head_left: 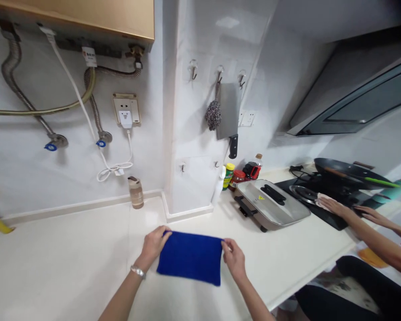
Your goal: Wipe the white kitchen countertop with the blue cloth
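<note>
A blue cloth (190, 257) is stretched out flat between my two hands, over the pale countertop (70, 263). My left hand (153, 244), with a metal band at the wrist, is closed on its upper left corner. The upper right corner is pinched by my right hand (234, 257), thumb against fingers. Whether the cloth's lower edge touches the counter, I cannot tell.
Behind stands a brown bottle (136, 193); a lidded electric pan (274, 203) sits to the right. A cleaver (227, 111) and a steel scourer (213, 115) hang on the wall. At far right, a co-worker's hand (334, 206) holds a pale cloth by the stove (321, 209).
</note>
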Available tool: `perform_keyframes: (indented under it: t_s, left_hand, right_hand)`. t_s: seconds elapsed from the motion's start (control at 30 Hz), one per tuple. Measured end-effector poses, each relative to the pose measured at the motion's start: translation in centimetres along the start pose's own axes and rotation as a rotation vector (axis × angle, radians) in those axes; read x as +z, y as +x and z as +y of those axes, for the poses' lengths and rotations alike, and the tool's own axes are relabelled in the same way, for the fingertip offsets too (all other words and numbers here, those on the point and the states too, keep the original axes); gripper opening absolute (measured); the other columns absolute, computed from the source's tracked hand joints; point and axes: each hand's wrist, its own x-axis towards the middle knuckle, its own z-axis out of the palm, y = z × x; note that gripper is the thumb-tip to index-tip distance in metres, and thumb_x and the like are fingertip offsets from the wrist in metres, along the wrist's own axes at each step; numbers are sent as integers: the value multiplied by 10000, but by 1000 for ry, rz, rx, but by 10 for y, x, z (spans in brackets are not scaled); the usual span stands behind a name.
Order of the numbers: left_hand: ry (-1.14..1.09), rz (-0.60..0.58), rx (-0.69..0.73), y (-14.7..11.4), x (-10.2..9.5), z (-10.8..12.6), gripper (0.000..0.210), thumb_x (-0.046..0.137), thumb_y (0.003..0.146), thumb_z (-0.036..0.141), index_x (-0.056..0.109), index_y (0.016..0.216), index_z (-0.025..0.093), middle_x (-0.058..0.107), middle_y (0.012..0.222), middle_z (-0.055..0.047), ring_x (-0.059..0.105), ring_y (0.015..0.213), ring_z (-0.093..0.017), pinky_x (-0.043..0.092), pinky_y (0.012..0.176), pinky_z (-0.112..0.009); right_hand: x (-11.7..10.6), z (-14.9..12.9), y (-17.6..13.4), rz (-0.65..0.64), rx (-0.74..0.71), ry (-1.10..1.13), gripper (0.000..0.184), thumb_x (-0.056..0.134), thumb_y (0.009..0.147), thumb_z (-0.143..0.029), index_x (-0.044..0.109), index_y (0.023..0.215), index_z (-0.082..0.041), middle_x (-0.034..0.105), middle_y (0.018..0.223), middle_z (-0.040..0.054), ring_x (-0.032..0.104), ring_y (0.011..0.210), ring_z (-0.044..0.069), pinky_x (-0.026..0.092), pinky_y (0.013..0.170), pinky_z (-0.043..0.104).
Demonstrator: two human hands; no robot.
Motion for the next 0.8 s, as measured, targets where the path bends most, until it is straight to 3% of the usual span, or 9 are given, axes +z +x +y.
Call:
perform_keyframes:
  t_s: [0.13, 0.23, 0.3, 0.37, 0.47, 0.53, 0.6, 0.7, 0.8]
  left_hand:
    - [-60, 117, 49, 45, -34, 27, 254, 497, 962, 414, 659, 1036, 233, 732, 1010, -31, 681, 879, -150, 538, 792, -272]
    - [-96, 148, 123, 57, -53, 42, 251, 503, 967, 393, 649, 1088, 229, 725, 1053, -51, 676, 949, -157, 541, 863, -300]
    - [-114, 123, 179, 49, -59, 44, 232, 513, 965, 364, 646, 1099, 228, 725, 1073, -57, 670, 1019, -165, 536, 929, -327]
    - [-125, 70, 225, 29, -56, 41, 214, 514, 966, 335, 645, 1097, 228, 725, 1094, -58, 663, 1068, -167, 532, 979, -345]
    - [-121, -47, 269, -20, -39, 29, 193, 506, 968, 325, 657, 1050, 237, 735, 1070, -44, 681, 1048, -158, 554, 965, -326]
    - [-106, -126, 281, -58, -23, 20, 202, 494, 971, 343, 670, 979, 244, 751, 978, -21, 714, 925, -147, 589, 860, -280]
    - [-91, -188, 284, -95, -10, 11, 249, 470, 978, 354, 666, 870, 245, 743, 824, 7, 716, 751, -132, 599, 724, -238]
    - [-83, -246, 190, -138, 0, -4, 233, 454, 977, 347, 656, 903, 259, 750, 918, -9, 723, 888, -161, 599, 794, -262]
    - [-108, -332, 19, -163, 2, -14, 160, 495, 952, 327, 647, 987, 291, 743, 1024, -3, 707, 973, -167, 576, 867, -272]
  right_hand:
    - [-21, -57, 24, 28, -40, 193, 497, 510, 847, -677, 506, 1039, -218, 608, 656, -28, 531, 475, 133, 403, 476, 277]
    - [-35, -87, 24, 57, -93, 323, 479, 556, 851, -645, 491, 1058, -218, 697, 891, 44, 596, 558, 128, 413, 485, 261]
    - [-42, -91, 13, 57, -118, 401, 450, 599, 844, -610, 503, 1033, -213, 696, 1073, 99, 611, 590, 123, 427, 487, 261]
    - [-44, -76, -7, 8, -109, 404, 430, 615, 843, -587, 528, 1026, -207, 688, 1121, 120, 619, 627, 134, 447, 501, 268]
    - [-42, -25, -46, -139, -25, 249, 468, 562, 859, -619, 574, 1070, -202, 708, 906, 76, 601, 652, 160, 468, 537, 283]
    - [-38, 15, -74, -245, 62, 130, 526, 511, 862, -665, 594, 1094, -200, 659, 693, 27, 559, 589, 171, 478, 558, 307]
    - [-36, 46, -100, -339, 103, 90, 522, 515, 838, -698, 609, 1020, -218, 686, 772, 53, 591, 644, 189, 525, 656, 344]
    - [-39, 66, -124, -414, 124, 62, 503, 487, 848, -704, 607, 979, -233, 692, 897, 70, 623, 781, 213, 526, 785, 363]
    - [-51, 64, -131, -542, 126, -21, 493, 439, 889, -670, 614, 1050, -238, 632, 753, 15, 589, 721, 198, 494, 707, 329]
